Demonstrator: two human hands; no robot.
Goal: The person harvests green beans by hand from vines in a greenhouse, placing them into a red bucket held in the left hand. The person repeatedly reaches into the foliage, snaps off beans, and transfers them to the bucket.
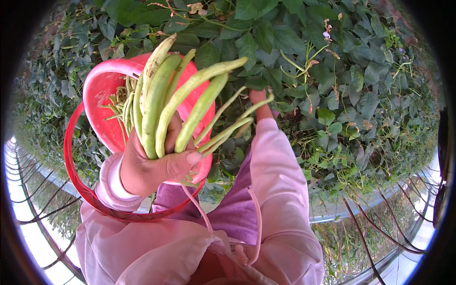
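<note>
My left hand [156, 169] is closed around a bunch of long green bean pods [153, 110], which fan out upward from the fist. Behind it a red plastic bucket [98, 76] hangs tilted, its red handle [71, 142] looped around my left forearm. More bean pods [124, 107] lie inside the bucket. My right hand [258, 97] reaches down among the leaves of the bean plants [281, 46]; the fingers are hidden under foliage, so what they touch cannot be seen.
Dense bean vines spread across the ground ahead and to both sides, with a small pale purple flower [326, 35] and thin pods [292, 64] at upper right. Curved dark metal rods [363, 242] stand at lower right and lower left, beside a pale strip [331, 212] along the bed's edge.
</note>
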